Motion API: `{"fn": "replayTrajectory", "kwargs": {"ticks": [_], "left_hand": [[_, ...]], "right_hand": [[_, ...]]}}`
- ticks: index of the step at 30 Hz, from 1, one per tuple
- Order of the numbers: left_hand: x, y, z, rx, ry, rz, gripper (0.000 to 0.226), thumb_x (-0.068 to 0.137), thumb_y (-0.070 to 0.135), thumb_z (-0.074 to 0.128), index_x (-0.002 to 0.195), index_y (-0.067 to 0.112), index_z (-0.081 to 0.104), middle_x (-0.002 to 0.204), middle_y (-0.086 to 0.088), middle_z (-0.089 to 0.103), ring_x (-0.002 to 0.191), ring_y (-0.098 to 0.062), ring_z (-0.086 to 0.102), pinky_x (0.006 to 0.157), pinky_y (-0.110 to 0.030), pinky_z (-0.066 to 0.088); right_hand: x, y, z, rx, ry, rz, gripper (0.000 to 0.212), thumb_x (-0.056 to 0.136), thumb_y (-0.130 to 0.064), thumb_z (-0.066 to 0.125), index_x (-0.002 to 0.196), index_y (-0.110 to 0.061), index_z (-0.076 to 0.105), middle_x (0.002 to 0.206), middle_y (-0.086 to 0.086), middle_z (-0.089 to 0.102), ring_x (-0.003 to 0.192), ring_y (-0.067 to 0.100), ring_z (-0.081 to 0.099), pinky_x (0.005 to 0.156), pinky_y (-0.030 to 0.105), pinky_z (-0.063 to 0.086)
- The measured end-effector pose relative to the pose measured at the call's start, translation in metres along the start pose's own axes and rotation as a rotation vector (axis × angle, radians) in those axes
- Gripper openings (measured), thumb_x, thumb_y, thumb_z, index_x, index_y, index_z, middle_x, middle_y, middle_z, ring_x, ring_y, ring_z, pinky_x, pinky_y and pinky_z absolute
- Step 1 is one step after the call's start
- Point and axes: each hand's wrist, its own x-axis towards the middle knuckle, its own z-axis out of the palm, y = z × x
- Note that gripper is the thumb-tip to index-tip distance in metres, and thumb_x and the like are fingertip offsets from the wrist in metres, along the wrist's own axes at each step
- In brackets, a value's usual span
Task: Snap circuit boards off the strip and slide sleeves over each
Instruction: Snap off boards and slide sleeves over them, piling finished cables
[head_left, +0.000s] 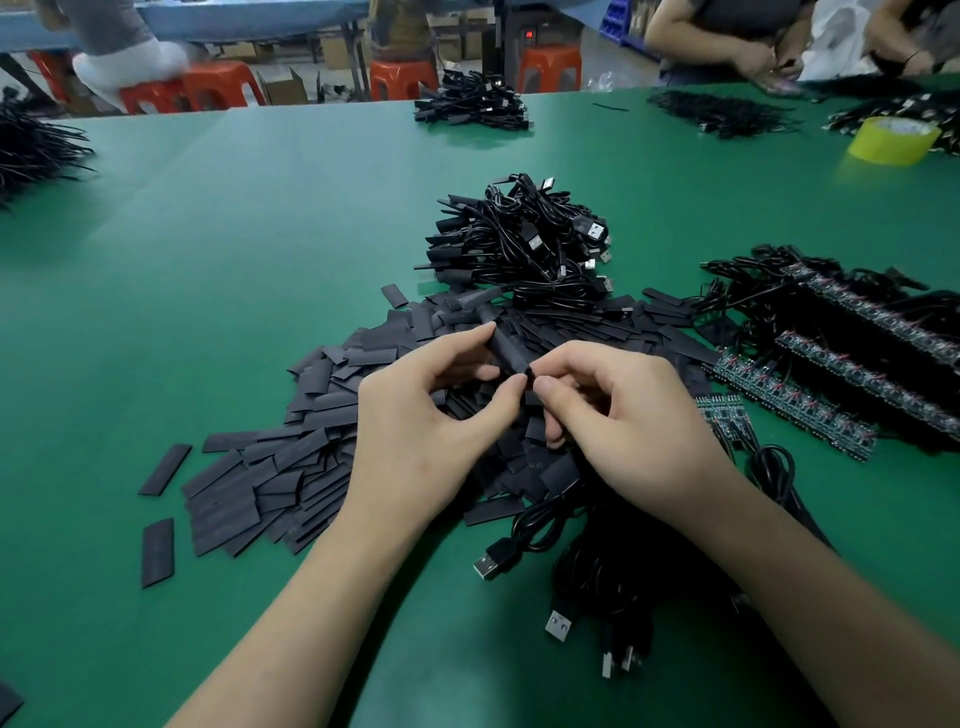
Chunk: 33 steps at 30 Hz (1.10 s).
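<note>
Here, your left hand (426, 415) and right hand (623, 415) meet over the middle of the green table mat (208, 260), which is smooth and matte. Both hands hold 1 sleeve (506, 348), a matte black tube that looks soft and rounded rather than flat.

- Left hand: the forefinger and thumb pinch the sleeve along its length, and the other fingers are curled loosely below.
- Right hand: the thumb and forefinger pinch the near end of the sleeve, and the remaining fingers are curled under.
- Sleeve axis: the long axis runs diagonally, with the far end up and to your left and the near end down and to your right. The far end points toward the cable heap (524, 244).
- Whether a board sits inside the sleeve cannot be told.

The sleeve is raised just above the loose sleeves (291, 467), a spread pile of flat, dark grey rectangular pieces. To your right lie the circuit board strips (789, 395), long narrow rows of small dark boards with red wire ends, lying diagonally on the mat. A short strip (722, 410) lies just beside your right hand. Glossy black USB cables (597, 571) with metal plugs lie under your right forearm. A yellow tape roll (893, 140) stands at the far right.
</note>
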Motion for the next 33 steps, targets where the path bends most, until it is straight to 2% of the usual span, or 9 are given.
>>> {"fn": "replayTrajectory", "kwargs": {"ticks": [5, 8, 11, 14, 17, 19, 23, 29, 33], "left_hand": [[-0.002, 0.006, 0.000, 0.082, -0.001, 0.039, 0.045, 0.076, 0.034, 0.073, 0.119, 0.022, 0.075, 0.092, 0.019, 0.075, 0.089, 0.008, 0.070, 0.089, -0.015, 0.054], [-0.003, 0.009, 0.000, 0.141, 0.006, 0.059, 0.047, 0.076, 0.042, 0.065, 0.118, 0.024, 0.075, 0.089, 0.018, 0.075, 0.089, 0.007, 0.070, 0.091, -0.023, 0.057], [-0.002, 0.008, 0.000, 0.180, 0.016, 0.067, 0.045, 0.077, 0.044, 0.064, 0.116, 0.024, 0.076, 0.088, 0.016, 0.075, 0.087, 0.006, 0.071, 0.088, -0.030, 0.059], [-0.002, 0.008, 0.000, 0.178, 0.035, 0.055, 0.042, 0.079, 0.047, 0.065, 0.112, 0.024, 0.076, 0.086, 0.017, 0.075, 0.084, 0.007, 0.071, 0.086, -0.033, 0.060], [-0.001, 0.006, 0.001, 0.120, 0.043, 0.013, 0.033, 0.082, 0.042, 0.072, 0.110, 0.025, 0.077, 0.086, 0.019, 0.075, 0.083, 0.007, 0.071, 0.081, -0.031, 0.061], [0.000, 0.003, 0.002, 0.018, 0.024, -0.047, 0.025, 0.087, 0.031, 0.078, 0.111, 0.024, 0.077, 0.091, 0.017, 0.077, 0.087, 0.005, 0.072, 0.083, -0.024, 0.059], [0.005, -0.003, -0.001, -0.093, -0.002, -0.117, 0.018, 0.092, 0.020, 0.076, 0.108, 0.026, 0.078, 0.097, 0.018, 0.078, 0.093, 0.002, 0.072, 0.083, -0.012, 0.052], [0.007, -0.009, -0.004, -0.216, 0.004, -0.169, 0.011, 0.090, 0.018, 0.078, 0.101, 0.021, 0.080, 0.092, 0.009, 0.079, 0.090, -0.007, 0.074, 0.082, -0.018, 0.053], [0.007, -0.010, -0.006, -0.272, -0.013, -0.167, 0.009, 0.091, 0.018, 0.076, 0.099, 0.022, 0.081, 0.095, 0.009, 0.080, 0.091, -0.006, 0.074, 0.081, -0.017, 0.053]], "right_hand": [[-0.003, 0.002, 0.001, -0.189, 0.038, -0.107, 0.011, 0.099, -0.021, 0.063, 0.094, -0.027, 0.070, 0.066, -0.009, 0.065, 0.066, 0.011, 0.062, 0.063, 0.026, 0.048], [-0.004, 0.000, 0.003, -0.267, 0.049, -0.165, 0.010, 0.099, -0.025, 0.060, 0.098, -0.027, 0.070, 0.074, -0.010, 0.068, 0.072, 0.011, 0.063, 0.068, 0.038, 0.051], [-0.004, 0.000, 0.004, -0.298, 0.046, -0.200, 0.011, 0.099, -0.025, 0.059, 0.099, -0.025, 0.070, 0.079, -0.010, 0.070, 0.076, 0.014, 0.065, 0.070, 0.041, 0.051], [-0.004, 0.001, 0.004, -0.285, 0.055, -0.200, 0.010, 0.099, -0.024, 0.060, 0.098, -0.025, 0.070, 0.077, -0.010, 0.069, 0.074, 0.011, 0.063, 0.069, 0.039, 0.051], [-0.003, 0.004, 0.004, -0.226, 0.075, -0.172, 0.009, 0.099, -0.022, 0.064, 0.096, -0.026, 0.072, 0.069, -0.008, 0.065, 0.068, 0.012, 0.061, 0.063, 0.027, 0.046], [-0.002, 0.005, 0.004, -0.141, 0.094, -0.134, 0.010, 0.098, -0.019, 0.066, 0.092, -0.026, 0.072, 0.065, -0.006, 0.064, 0.065, 0.013, 0.062, 0.061, 0.022, 0.045], [-0.001, 0.005, 0.004, -0.055, 0.107, -0.096, 0.011, 0.096, -0.019, 0.070, 0.088, -0.027, 0.073, 0.069, -0.006, 0.066, 0.063, 0.013, 0.063, 0.061, 0.015, 0.045], [-0.002, 0.007, 0.004, -0.026, 0.095, -0.073, 0.010, 0.095, -0.022, 0.070, 0.089, -0.030, 0.072, 0.068, -0.006, 0.066, 0.064, 0.013, 0.064, 0.060, 0.016, 0.046], [-0.002, 0.008, 0.004, -0.007, 0.091, -0.064, 0.010, 0.095, -0.021, 0.071, 0.089, -0.029, 0.072, 0.067, -0.005, 0.066, 0.063, 0.013, 0.065, 0.061, 0.019, 0.049]]}}
